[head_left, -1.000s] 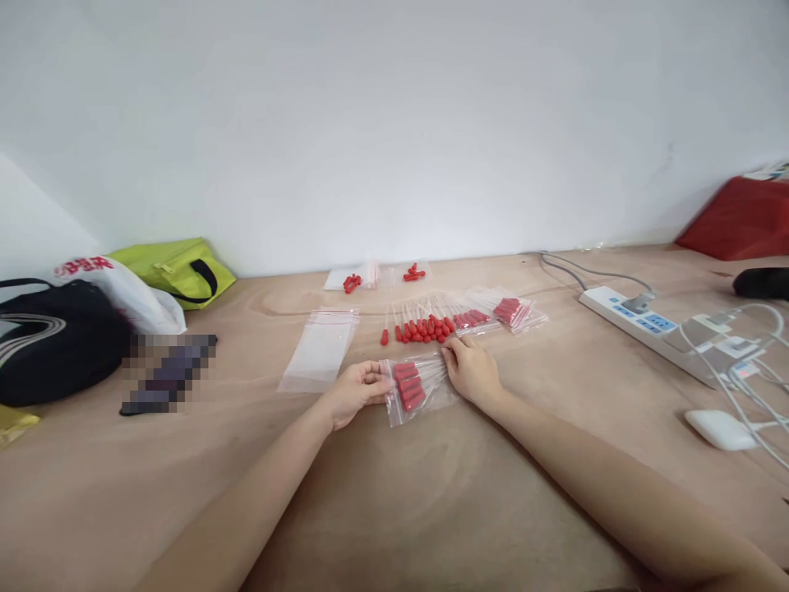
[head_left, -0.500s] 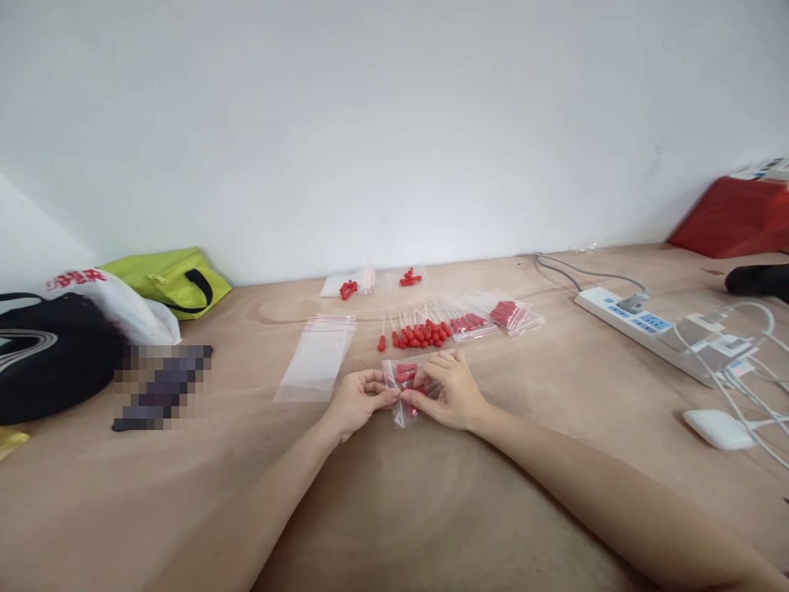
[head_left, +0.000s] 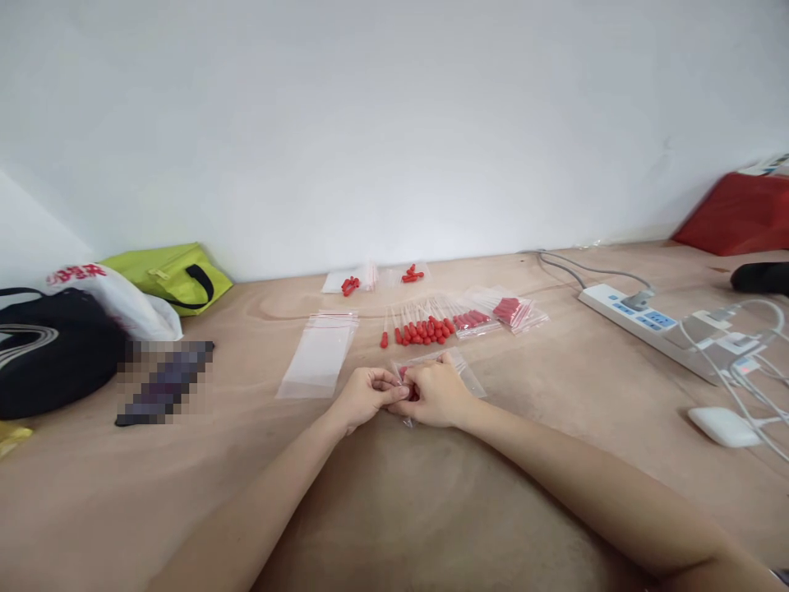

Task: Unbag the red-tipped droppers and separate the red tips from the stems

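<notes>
A small clear zip bag [head_left: 459, 372] with red-bulbed droppers inside lies on the wooden table in front of me. My left hand [head_left: 365, 396] and my right hand [head_left: 433, 393] meet over its near end, both with fingers curled and pinching it. Most of the bag is hidden under my right hand. Just beyond lies a row of loose red-bulbed droppers [head_left: 419, 329]. To their right are filled bags [head_left: 502, 312]. A stack of empty clear bags [head_left: 319, 355] lies to the left of my left hand.
A green bag [head_left: 169, 273], a white plastic bag [head_left: 117, 300] and a black bag [head_left: 49, 349] sit at the far left. A power strip [head_left: 647, 327] with cables, a white mouse [head_left: 721, 426] and a red pouch [head_left: 736, 215] are on the right. Two small bags with red bulbs [head_left: 379, 278] lie near the wall.
My right hand came from the bag's far end to its near end, beside my left hand. Both hands now pinch the bag together, and it has shifted slightly.
</notes>
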A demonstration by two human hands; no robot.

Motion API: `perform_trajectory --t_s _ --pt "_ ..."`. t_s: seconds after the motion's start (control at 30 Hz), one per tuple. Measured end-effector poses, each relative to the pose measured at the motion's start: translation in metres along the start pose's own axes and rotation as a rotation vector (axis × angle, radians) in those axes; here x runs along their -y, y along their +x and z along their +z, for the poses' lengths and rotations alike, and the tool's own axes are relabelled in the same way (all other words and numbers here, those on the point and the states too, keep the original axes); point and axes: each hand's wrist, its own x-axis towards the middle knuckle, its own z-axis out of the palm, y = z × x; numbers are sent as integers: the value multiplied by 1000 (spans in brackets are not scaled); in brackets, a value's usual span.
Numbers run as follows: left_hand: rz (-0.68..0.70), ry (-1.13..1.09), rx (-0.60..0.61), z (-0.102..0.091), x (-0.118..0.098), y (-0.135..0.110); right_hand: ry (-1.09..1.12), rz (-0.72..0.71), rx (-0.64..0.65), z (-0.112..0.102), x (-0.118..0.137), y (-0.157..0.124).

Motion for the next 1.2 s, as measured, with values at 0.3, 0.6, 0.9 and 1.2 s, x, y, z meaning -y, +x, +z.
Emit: perform_trajectory --t_s 0.3,0.6,0.9,1.2 --pt "3 -100 35 0 2 0 245 5 133 0 -11 2" --pt "32 -61 21 1 1 -2 225 49 9 4 -7 -2" --pt "54 -20 23 4 -1 -3 -34 -77 -62 6 0 -7" --pt "137 14 -18 8 2 -4 221 26 -214 25 -1 -7"
